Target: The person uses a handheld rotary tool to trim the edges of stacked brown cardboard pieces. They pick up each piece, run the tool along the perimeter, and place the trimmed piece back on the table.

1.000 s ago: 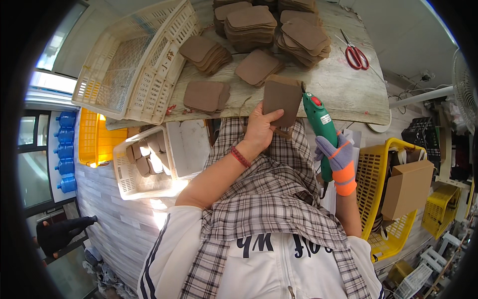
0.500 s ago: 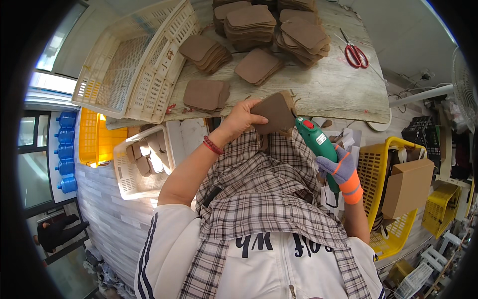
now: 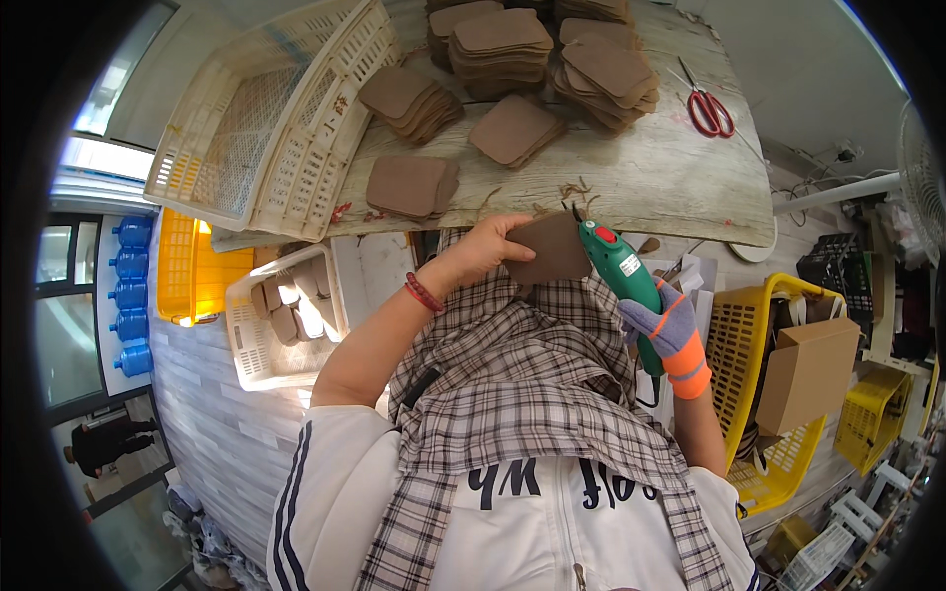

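My bare left hand (image 3: 483,246), a red bead bracelet at its wrist, pinches a brown rounded rectangular pad (image 3: 552,252) by its left side, just off the table's front edge. In my right hand (image 3: 665,320), gloved in purple and orange, is a green handheld power tool (image 3: 625,271) with a red switch. Its narrow dark tip meets the pad's upper right corner; whether it bites into the edge is too small to tell. Thin brown trimmings (image 3: 576,189) lie on the table beyond. A small stack of like pads (image 3: 412,186) rests to the left, another (image 3: 516,132) farther back.
Taller pad stacks (image 3: 501,44) crowd the far side of the table (image 3: 680,187). Red-handled scissors (image 3: 708,113) lie at the right. Cream crates (image 3: 286,138) lean at the left; a lower crate (image 3: 251,345) holds pads. A yellow basket (image 3: 734,364) with a cardboard box (image 3: 806,374) stands right.
The pad has swung lower and turned in my left hand, baring trimmings on the table. The tool's tip has moved slightly up and left along its corner. A person behind the glass has shifted.
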The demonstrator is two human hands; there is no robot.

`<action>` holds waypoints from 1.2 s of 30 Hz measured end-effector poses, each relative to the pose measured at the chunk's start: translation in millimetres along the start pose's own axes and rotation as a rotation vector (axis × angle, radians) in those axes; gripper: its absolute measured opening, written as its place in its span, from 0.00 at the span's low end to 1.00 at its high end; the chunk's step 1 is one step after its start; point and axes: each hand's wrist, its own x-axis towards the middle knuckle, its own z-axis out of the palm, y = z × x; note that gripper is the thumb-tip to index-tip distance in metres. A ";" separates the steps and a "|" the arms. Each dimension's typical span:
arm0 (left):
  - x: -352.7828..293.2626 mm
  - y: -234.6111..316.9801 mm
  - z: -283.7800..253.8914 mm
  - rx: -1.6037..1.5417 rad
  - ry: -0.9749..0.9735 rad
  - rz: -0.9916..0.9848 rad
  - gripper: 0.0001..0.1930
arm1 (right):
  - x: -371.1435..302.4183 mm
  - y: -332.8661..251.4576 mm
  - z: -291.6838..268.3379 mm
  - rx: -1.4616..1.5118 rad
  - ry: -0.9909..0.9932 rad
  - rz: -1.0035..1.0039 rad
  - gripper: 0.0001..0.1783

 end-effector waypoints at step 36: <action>-13.7 31.0 -16.5 0.261 0.080 0.109 0.10 | -5.2 -6.4 19.2 -0.052 -0.168 0.060 0.25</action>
